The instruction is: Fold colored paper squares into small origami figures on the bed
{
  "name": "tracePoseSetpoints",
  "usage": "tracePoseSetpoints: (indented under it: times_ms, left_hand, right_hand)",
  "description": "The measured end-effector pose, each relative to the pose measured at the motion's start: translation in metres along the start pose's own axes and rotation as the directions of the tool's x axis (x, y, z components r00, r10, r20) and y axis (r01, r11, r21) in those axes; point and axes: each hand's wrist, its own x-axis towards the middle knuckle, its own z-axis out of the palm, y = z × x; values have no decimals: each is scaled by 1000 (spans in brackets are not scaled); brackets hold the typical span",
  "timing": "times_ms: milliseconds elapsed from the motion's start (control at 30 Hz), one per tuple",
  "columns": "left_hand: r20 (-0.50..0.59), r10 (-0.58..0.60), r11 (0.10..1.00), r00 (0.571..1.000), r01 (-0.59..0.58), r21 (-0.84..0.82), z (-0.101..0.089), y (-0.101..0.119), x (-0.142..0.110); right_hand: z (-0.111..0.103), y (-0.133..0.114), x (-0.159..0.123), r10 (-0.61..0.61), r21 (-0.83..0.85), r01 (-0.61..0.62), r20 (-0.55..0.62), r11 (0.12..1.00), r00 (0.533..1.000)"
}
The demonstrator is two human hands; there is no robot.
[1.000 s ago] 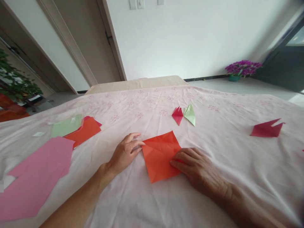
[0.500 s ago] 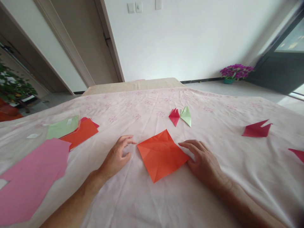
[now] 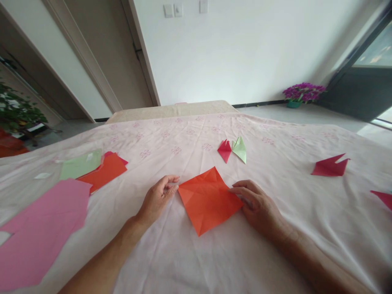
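A square sheet of orange origami paper [image 3: 210, 202], marked with crossing creases, lies on the tablecloth in front of me, turned so that its corners point outward. At its left corner my left hand [image 3: 159, 196] has thumb and fingers brought together; the fingertips meet the paper's tip. My right hand [image 3: 259, 204] holds the right corner, thumb low at the edge and forefinger along the upper side. Beyond the sheet stand a small red folded paper piece [image 3: 225, 151] and a light green folded one [image 3: 240, 150], side by side.
Pink paper [image 3: 52, 228], orange paper [image 3: 105, 173] and a light green pack [image 3: 81, 164] lie at the left. A dark red paper crane [image 3: 330, 165] sits at the right, with another red folded piece [image 3: 382, 199] near the edge. The pale tablecloth [image 3: 171, 261] has wrinkles.
My left hand has moved right to the paper's left corner, and its thumb and fingers have closed. My right fingers have drawn in closer on the right corner.
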Motion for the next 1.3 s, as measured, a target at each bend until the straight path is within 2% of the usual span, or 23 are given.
tracePoseSetpoints:
  times_ms: [100, 233, 300, 367, 533, 633, 800, 1000, 1133, 1200, 1300]
  left_hand:
    - [-39, -21, 999, 999, 23, 46, 5, 2, 4]
    - [-39, -35, 991, 999, 40, 128, 9, 8, 5]
    - [-22, -27, 991, 999, 29, 132, 10, 9, 4]
    - [-13, -16, 993, 1000, 17, 113, 10, 9, 4]
    - [11, 48, 997, 999, -49, 67, 11, 5, 5]
    - [30, 116, 990, 993, -118, 75, 9, 3, 4]
    - [37, 161, 981, 986, -164, 99, 6, 4, 4]
    - [60, 213, 964, 975, -219, 147, 3, 7, 2]
    - [73, 329, 917, 941, -337, 215, -1, 5, -1]
    - [93, 402, 879, 911, -412, 238, -4, 4, -3]
    - [119, 469, 836, 875, -484, 260, -7, 2, -6]
  right_hand:
    - [1, 4, 1, 99, 44, -98, -16, 994, 995]
    - [-4, 7, 2, 296, 176, -289, -17, 941, 955]
    - [-9, 3, 3, 339, 213, -335, 17, 918, 941]
    - [-12, -4, 5, 326, 165, -331, 54, 929, 944]
    - [-6, -12, 15, 257, -67, -253, 58, 965, 965]
    - [2, -7, 19, 227, -66, -222, 76, 973, 971]
    - [3, -3, 20, 161, -72, -155, 81, 985, 984]
    - [-1, -6, 17, -7, -86, 15, 86, 996, 996]
    - [-5, -10, 10, -173, -188, 180, 54, 965, 983]
    - [-8, -13, 7, -245, -249, 258, 82, 934, 966]
    - [-13, -18, 4, -289, -280, 322, 153, 904, 945]
